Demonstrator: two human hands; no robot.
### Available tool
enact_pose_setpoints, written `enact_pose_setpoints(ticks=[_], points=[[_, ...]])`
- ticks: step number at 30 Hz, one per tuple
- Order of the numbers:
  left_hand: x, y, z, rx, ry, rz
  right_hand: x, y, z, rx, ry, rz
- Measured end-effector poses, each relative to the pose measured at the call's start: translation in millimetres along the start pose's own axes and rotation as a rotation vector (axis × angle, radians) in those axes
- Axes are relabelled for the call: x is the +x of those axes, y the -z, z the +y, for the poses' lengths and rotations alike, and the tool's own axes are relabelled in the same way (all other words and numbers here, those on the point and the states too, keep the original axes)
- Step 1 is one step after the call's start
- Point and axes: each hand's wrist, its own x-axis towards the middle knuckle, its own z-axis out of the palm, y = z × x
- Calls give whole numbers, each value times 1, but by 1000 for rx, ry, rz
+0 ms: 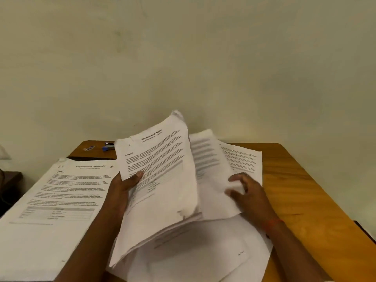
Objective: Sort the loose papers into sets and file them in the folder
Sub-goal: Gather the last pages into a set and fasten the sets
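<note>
The left hand [126,183] grasps a bundle of papers [160,190] at its left edge, with the thumb [139,173] lying on the front page and the other fingers hidden behind. The bundle is lifted from the desk [305,190] and tilted towards the person, and its upper corner bends back. The front page carries the title "Sample Health Report". The right hand [246,193] is on a single sheet [211,169] that stands out to the right of the bundle. This hand is blurred, so I cannot tell if it pinches the sheet or only rests on it. A red thread [273,222] is around the right wrist. Under both hands more loose sheets [195,253] lie spread on the desk, some overlapping. At the left lies a flat stack [57,210] with the heading "Sample Internship Documentation" on top. At the far edge of the desk, near the wall [203,58], is a blue stapler [108,147], partly hidden behind the bundle.
</note>
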Motion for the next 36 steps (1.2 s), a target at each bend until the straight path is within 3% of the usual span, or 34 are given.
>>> enact_pose_setpoints(ticks=[3,7,9,10,13,15,17,27,30,33,36], points=[[6,0,-8,158,2,-1,-5,-15,2,-229,53,-224],[2,-1,-28,439,93,92,-6,-10,-4,-356,80,-275],[2,2,-34,683,127,104,-1,-5,-2,-532,64,-180],[2,2,-35,786,137,103,3,0,1,-610,38,-52],[3,1,-35,821,161,115,15,18,16,-716,-190,325],[5,1,-34,811,182,117,18,24,23,-892,-348,317],[5,3,-34,803,196,119,20,21,24,-956,-394,283],[0,-3,-29,671,203,163,33,18,30,-712,-329,299],[-5,-10,-23,416,133,209,31,26,31,-499,-232,422],[-3,-9,-16,160,80,285,28,34,19,-315,-106,653],[-1,-1,-9,73,59,336,17,28,-4,-101,25,796]])
